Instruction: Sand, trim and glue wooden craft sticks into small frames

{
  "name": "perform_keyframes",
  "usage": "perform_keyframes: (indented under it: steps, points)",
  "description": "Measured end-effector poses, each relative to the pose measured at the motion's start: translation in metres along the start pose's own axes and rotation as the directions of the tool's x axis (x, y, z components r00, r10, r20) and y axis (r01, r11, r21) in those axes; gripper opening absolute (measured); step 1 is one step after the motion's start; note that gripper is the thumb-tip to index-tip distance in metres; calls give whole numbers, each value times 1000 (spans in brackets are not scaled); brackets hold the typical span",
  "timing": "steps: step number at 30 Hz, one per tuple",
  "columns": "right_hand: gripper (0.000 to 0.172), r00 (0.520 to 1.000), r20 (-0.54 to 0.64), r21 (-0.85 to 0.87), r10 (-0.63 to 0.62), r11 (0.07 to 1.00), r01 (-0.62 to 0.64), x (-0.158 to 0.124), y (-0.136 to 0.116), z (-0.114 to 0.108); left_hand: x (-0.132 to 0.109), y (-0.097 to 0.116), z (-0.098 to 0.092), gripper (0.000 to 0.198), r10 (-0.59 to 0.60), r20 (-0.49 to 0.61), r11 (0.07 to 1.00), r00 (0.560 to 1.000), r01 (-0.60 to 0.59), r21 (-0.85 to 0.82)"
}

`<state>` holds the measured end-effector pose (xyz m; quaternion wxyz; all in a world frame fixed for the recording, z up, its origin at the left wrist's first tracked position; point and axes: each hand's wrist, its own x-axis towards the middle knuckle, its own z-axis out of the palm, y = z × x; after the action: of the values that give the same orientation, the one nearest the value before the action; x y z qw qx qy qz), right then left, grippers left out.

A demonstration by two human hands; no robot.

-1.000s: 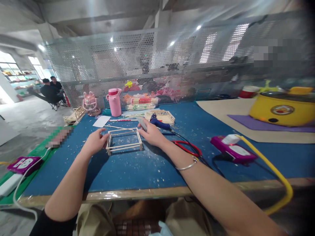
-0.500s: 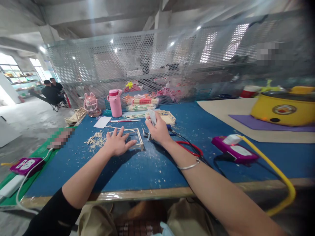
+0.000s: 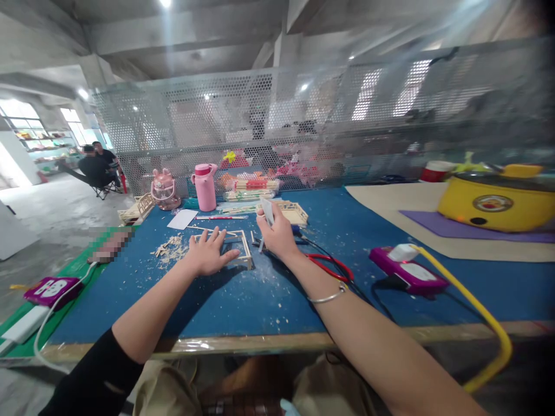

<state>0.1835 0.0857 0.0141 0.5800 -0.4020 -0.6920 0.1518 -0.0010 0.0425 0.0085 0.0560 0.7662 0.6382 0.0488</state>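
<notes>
My left hand (image 3: 209, 252) lies with fingers spread over a small rectangular frame of thin wooden sticks (image 3: 248, 247), which stands on the blue table mat (image 3: 243, 312). Part of the frame is hidden beneath the palm. Just right of it, my right hand (image 3: 281, 236) is closed around a flat, light-grey tool (image 3: 267, 211). Its top end sticks up above the fingers and a narrow strip shows below them; its exact kind is unclear. Wood scraps (image 3: 170, 249) are heaped left of the frame. A white card (image 3: 182, 219) lies behind that pile.
A red cable loop (image 3: 332, 267) and a purple power socket (image 3: 407, 271) lie to the right. Farther right stands a yellow electric pot (image 3: 494, 202). Behind are a pink bottle (image 3: 204, 188), wrapped stick bundles (image 3: 251, 188) and a wooden tray (image 3: 295, 212). Two people sit far left.
The camera view has shifted slightly, moving the whole scene a little. Both hands keep nearly the same place: the left on the frame, the right around the grey tool.
</notes>
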Motion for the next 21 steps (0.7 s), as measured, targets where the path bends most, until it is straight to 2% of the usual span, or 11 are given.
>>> perform_keyframes:
  steps: [3, 6, 9, 11, 17, 19, 21]
  points:
    - [18, 1000, -18, -5, -9, 1000, 9, 1, 0, 0, 5, 11, -9, 86, -46, -5, 998, 999, 46, -46]
    - [19, 999, -34, 2, -12, 1000, 12, 1, 1, -1, 13, 26, -10, 82, -4, -82, 999, 997, 0, -54]
    - [19, 999, -32, 12, -6, 1000, 6, 1, 1, 0, 21, 34, -2, 82, 2, -2, 999, 1000, -2, -49]
    - [20, 1000, -15, 15, -5, 1000, 5, 0, 1, 1, 23, 35, 3, 84, -10, 47, 998, 999, 12, -58]
    - [24, 1000, 19, 12, -11, 1000, 11, -3, 0, 4, 24, 31, 10, 88, 13, 48, 997, 999, -9, -71]
    - [22, 1000, 21, 6, -9, 1000, 9, -3, 1, 4, 24, 33, 10, 87, 10, 28, 994, 1000, -7, -109]
    - [20, 1000, 16, -2, -4, 1000, 5, -2, 2, 4, 25, 32, 5, 81, -5, -64, 971, 998, -10, -238]
